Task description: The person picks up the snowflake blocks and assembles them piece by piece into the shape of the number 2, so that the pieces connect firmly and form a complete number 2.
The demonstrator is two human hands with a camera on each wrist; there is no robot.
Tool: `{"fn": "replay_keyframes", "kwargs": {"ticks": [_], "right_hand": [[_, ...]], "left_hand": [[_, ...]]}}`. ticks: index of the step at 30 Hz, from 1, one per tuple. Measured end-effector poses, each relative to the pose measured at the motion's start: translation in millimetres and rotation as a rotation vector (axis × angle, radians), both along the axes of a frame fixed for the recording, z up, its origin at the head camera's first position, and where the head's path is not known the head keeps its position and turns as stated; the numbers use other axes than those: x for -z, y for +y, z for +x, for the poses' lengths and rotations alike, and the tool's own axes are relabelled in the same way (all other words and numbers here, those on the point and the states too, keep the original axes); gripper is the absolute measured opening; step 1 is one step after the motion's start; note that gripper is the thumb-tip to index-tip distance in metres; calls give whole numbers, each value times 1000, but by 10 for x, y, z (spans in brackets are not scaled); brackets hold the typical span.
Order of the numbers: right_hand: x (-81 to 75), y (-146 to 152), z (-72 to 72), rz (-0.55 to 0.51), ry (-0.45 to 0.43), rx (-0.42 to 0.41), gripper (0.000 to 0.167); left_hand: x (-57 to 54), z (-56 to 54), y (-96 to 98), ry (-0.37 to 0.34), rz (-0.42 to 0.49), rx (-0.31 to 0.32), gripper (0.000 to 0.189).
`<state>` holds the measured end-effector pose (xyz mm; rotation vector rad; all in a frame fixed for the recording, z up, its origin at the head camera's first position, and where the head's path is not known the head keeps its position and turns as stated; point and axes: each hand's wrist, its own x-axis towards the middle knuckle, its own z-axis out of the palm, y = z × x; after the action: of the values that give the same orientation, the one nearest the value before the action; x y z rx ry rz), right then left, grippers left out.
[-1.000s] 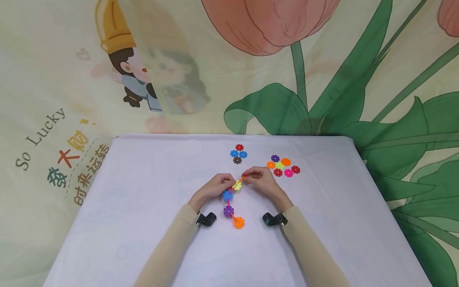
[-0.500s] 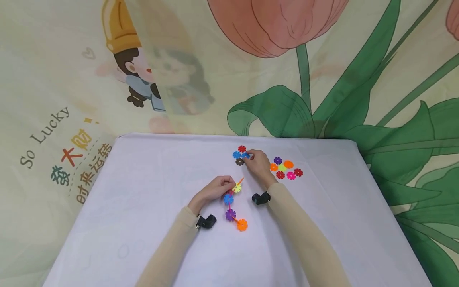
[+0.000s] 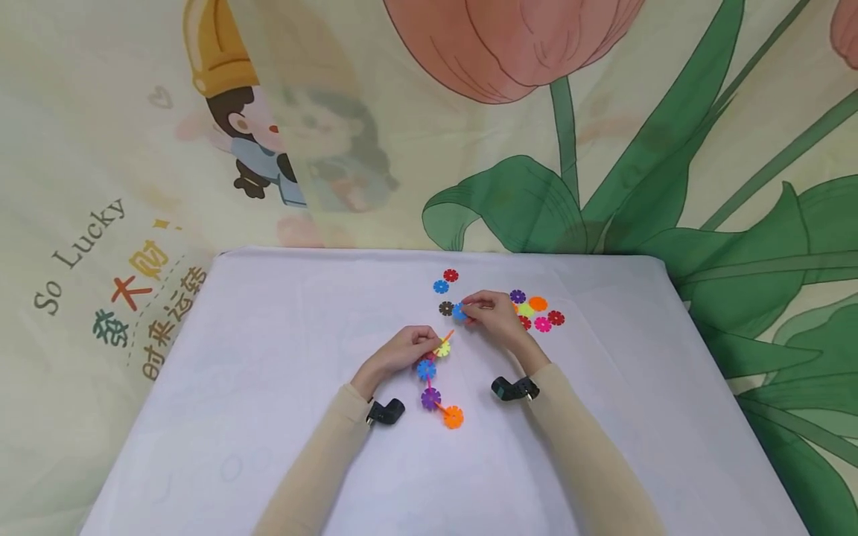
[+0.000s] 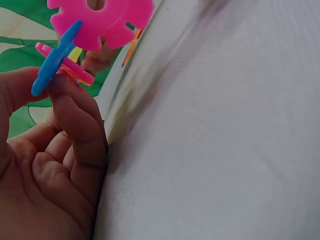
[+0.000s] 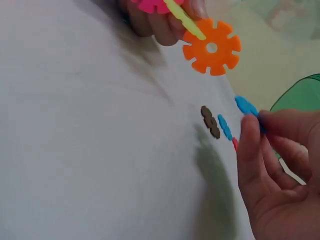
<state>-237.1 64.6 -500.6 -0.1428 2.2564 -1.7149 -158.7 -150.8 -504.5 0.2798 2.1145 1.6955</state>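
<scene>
Near the middle of the table, my left hand [image 3: 407,348] pinches the upper part of a chain of slotted plastic flower discs. A yellow disc [image 3: 442,348], a blue one, a purple disc [image 3: 431,399] and an orange disc [image 3: 453,417] show in it, joined by edge-on pink and orange ones. In the right wrist view the chain's end orange disc [image 5: 212,47] stands slotted onto a yellow one. Between thumb and fingertips my right hand [image 3: 499,318] holds a loose blue disc [image 5: 246,106], slightly apart from that end. My left fingers partly hide the chain in the head view.
Beyond the hands lie a red disc [image 3: 450,275], another blue disc [image 3: 440,286] and a brown disc [image 3: 445,308]. A cluster of several discs, including an orange one [image 3: 538,304], lies right of my right hand, which partly covers it. A printed cloth backdrop stands behind the white table [image 3: 302,298].
My right hand left the chain's end, reached to the far small group and took a blue disc, then drew back nearer the chain. The brown disc shifted slightly. My left hand stays in place.
</scene>
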Motion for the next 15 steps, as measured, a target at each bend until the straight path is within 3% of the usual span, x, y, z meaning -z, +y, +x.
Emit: {"fn": "replay_keyframes", "kwargs": {"ticks": [6, 15], "right_hand": [[74, 148, 202, -87, -104, -77, 24], [114, 172, 316, -167, -153, -50, 25]], "left_hand": [[-32, -2, 19, -23, -48, 3, 19], [-17, -47, 40, -31, -56, 55, 17]]}}
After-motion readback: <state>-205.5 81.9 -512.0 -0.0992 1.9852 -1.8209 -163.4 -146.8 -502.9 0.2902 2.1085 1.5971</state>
